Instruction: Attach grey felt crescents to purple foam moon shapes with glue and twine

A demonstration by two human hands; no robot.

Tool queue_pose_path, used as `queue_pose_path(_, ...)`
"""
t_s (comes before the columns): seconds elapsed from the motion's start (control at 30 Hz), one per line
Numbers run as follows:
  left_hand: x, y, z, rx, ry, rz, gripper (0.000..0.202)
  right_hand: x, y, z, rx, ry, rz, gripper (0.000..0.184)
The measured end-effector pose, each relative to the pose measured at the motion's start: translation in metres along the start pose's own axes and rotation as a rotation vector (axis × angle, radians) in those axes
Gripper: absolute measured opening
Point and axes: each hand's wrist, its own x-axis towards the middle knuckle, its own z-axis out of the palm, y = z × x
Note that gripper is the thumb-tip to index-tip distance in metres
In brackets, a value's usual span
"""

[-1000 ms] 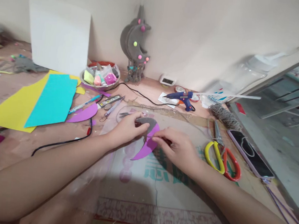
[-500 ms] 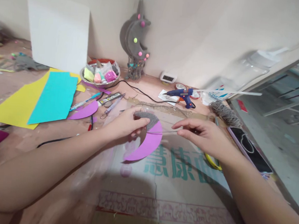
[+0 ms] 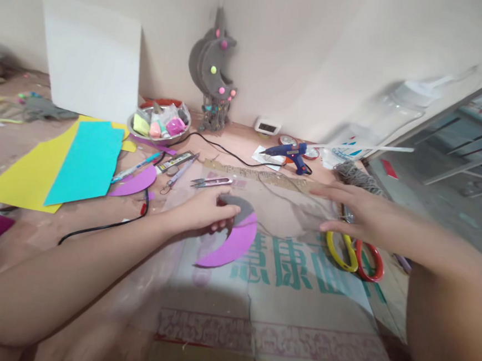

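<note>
My left hand (image 3: 211, 210) pinches a purple paper crescent (image 3: 240, 239) near its upper end, thumb on top. Grey yarn (image 3: 242, 205) is wrapped closely around that end, while the lower part is bare purple. A loose strand of the yarn trails from the crescent to the right. My right hand (image 3: 350, 214) is off to the right with thumb and fingers spread apart, somewhat blurred. Just below it lie scissors (image 3: 370, 262) with one yellow and one red handle. Behind its fingers rests a grey yarn skein (image 3: 357, 176).
Small thread snips (image 3: 212, 182) lie beyond my left hand. Farther back are a blue glue gun (image 3: 288, 153), a metal bowl (image 3: 156, 139) of clay packets and a grey moon ornament (image 3: 210, 67). Cyan paper (image 3: 86, 163) and yellow paper (image 3: 20, 177) lie left. Printed plastic covers the work surface.
My right hand has moved right, away from the crescent, and its fingers have spread. The scissors and snips show more fully. My left hand still grips the crescent.
</note>
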Motion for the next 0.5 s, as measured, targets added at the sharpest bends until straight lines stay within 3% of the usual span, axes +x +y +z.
queue_pose_path(0.1,0.006,-0.006,-0.004,-0.038,0.163,0.06,0.014,0.016,-0.035,0.01,0.168,0.137,0.04,0.053)
queue_pose_path(0.2,0.009,-0.008,-0.006,-0.036,0.21,0.081,0.014,0.033,-0.072,0.036,0.604,0.276,0.195,0.028)
queue_pose_path(0.27,0.009,-0.008,-0.004,-0.023,0.212,0.08,0.014,0.041,-0.091,0.058,0.982,0.176,0.231,0.025)
queue_pose_path(0.37,0.008,-0.008,-0.001,-0.008,0.199,0.095,0.014,0.048,-0.104,0.081,1.299,0.04,0.292,0.036)
queue_pose_path(0.5,0.009,-0.009,-0.001,-0.014,0.181,0.108,0.015,0.048,-0.105,0.088,1.35,0.061,0.298,0.044)
